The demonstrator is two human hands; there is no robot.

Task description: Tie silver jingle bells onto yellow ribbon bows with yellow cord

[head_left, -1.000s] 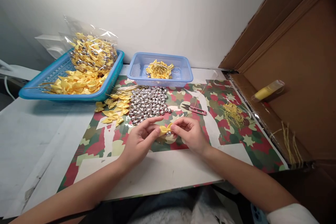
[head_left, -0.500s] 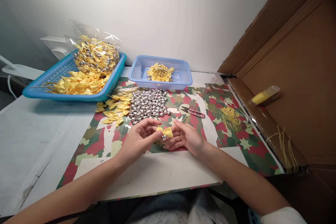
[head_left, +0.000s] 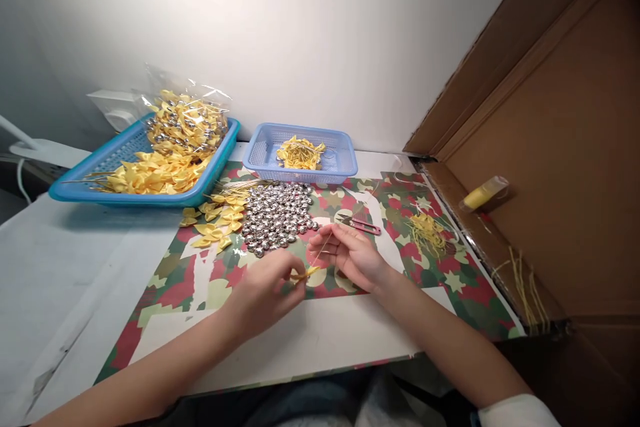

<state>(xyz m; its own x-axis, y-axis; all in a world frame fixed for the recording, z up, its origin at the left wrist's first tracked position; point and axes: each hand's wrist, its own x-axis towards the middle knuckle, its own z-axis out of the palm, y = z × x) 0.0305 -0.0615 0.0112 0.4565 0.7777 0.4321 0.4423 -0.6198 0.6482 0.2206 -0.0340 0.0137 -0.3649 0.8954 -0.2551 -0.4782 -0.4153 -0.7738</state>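
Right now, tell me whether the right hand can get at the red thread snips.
Probably yes. The right hand sits just in front of the red thread snips, which lie flat on the mat with nothing between them, though its fingers pinch a thread.

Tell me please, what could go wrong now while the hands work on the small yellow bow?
1. The left hand pinches the yellow bow only at its edge while the right hand pulls a thin thread; the bow might slip out.
2. The loose pile of silver bells lies just beyond the hands; a knuckle could scatter them.
3. The snips lie close to the right hand's fingers, so they may get bumped.
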